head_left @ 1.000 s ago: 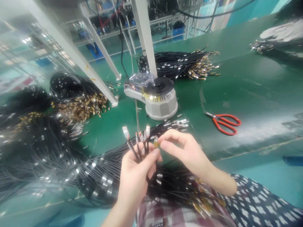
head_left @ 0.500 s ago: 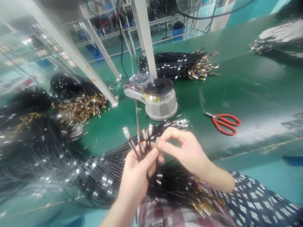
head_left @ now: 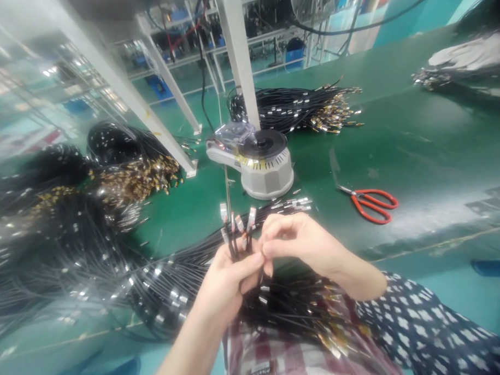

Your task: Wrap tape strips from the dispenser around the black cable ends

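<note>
Several black cables (head_left: 232,247) with silver-and-white tips stand up out of my left hand (head_left: 233,274), which is closed around them. My right hand (head_left: 295,238) meets the left thumb, its thumb and forefinger pinched on the end of one cable that they mostly cover. Below both hands, a bundle of black cables (head_left: 295,304) with yellowish and silver ends lies across my lap and the table edge. Behind them more cables with silver ends (head_left: 296,204) rest on the table.
A round white tape dispenser (head_left: 267,177) stands beyond my hands. Red-handled scissors (head_left: 372,205) lie to the right on the green table (head_left: 382,154). Cable bundles sit at the back (head_left: 294,108) and left (head_left: 135,175). White metal posts (head_left: 242,61) rise from the table.
The right fingers have closed further over the cable end, which showed between them before. The cable tips in my left hand have shifted right and closer together.
</note>
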`<state>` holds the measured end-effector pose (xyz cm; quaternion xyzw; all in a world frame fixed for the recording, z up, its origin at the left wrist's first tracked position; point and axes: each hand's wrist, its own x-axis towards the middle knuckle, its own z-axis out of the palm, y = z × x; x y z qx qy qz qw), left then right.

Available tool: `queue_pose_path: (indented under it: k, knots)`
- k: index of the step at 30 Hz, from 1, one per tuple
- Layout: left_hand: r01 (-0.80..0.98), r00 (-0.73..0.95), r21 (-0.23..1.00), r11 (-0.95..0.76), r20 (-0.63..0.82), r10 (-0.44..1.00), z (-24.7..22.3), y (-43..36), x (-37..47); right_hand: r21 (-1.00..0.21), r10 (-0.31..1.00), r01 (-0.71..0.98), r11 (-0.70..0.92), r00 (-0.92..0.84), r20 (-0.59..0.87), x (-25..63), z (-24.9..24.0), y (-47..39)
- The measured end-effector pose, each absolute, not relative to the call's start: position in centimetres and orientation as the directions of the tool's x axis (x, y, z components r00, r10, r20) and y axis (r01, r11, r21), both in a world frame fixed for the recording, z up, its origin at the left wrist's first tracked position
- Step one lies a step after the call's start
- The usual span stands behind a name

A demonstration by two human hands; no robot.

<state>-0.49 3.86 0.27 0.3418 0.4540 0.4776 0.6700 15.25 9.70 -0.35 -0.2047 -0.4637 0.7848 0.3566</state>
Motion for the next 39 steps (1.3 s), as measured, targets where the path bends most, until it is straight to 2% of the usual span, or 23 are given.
queue_pose_path:
  k: [3, 6, 10, 13, 16, 19, 23, 29, 34, 39]
  knots:
    - [-0.360, 0.164, 0.863, 0.354, -0.315, 0.935, 0.1, 4.1, -0.7, -0.911, 0.751, -0.336, -0.238, -0.659, 0.047, 15.5, -0.5, 10.1]
    - [-0.371, 0.118, 0.874, 0.315, -0.292, 0.949, 0.1, 4.0, -0.5, -0.932, 0.754, -0.313, -0.183, -0.653, 0.071, 15.9, -0.7, 10.7]
    - [-0.396, 0.057, 0.877, 0.271, -0.271, 0.961, 0.2, 4.0, 0.1, -0.966, 0.859, -0.239, -0.097, -0.511, 0.041, 16.2, -0.6, 11.4]
    - [-0.391, 0.026, 0.881, 0.265, -0.278, 0.960, 0.3, 4.1, 0.5, -0.986, 0.882, -0.158, -0.053, -0.471, 0.029, 15.9, 0.0, 11.6]
    - [-0.386, 0.010, 0.885, 0.261, -0.279, 0.960, 0.2, 4.1, 0.7, -0.986, 0.892, -0.162, -0.038, -0.450, 0.040, 15.4, 0.7, 11.4]
    - [-0.388, -0.097, 0.891, 0.235, -0.293, 0.951, 0.1, 4.0, 0.8, -0.983, 0.900, -0.178, -0.039, -0.434, 0.043, 15.1, 1.0, 11.3]
    - [-0.334, -0.274, 0.936, 0.112, -0.210, 0.938, -0.2, 3.8, 0.9, -0.994, 0.895, -0.107, 0.013, -0.442, 0.059, 15.5, 1.2, 11.7]
    - [-0.383, -0.163, 0.908, 0.171, -0.248, 0.955, 0.1, 4.1, 0.9, -0.996, 0.863, -0.089, 0.013, -0.503, 0.056, 15.8, 1.6, 12.0]
    - [-0.328, -0.030, 0.916, 0.231, -0.255, 0.967, 0.4, 4.2, 0.8, -0.980, 0.782, -0.165, -0.110, -0.623, 0.018, 15.6, 1.7, 11.9]
    - [-0.253, -0.034, 0.942, 0.220, -0.236, 0.971, 0.3, 3.8, 0.7, -0.984, 0.779, -0.173, -0.054, -0.624, 0.067, 16.2, 1.5, 12.1]
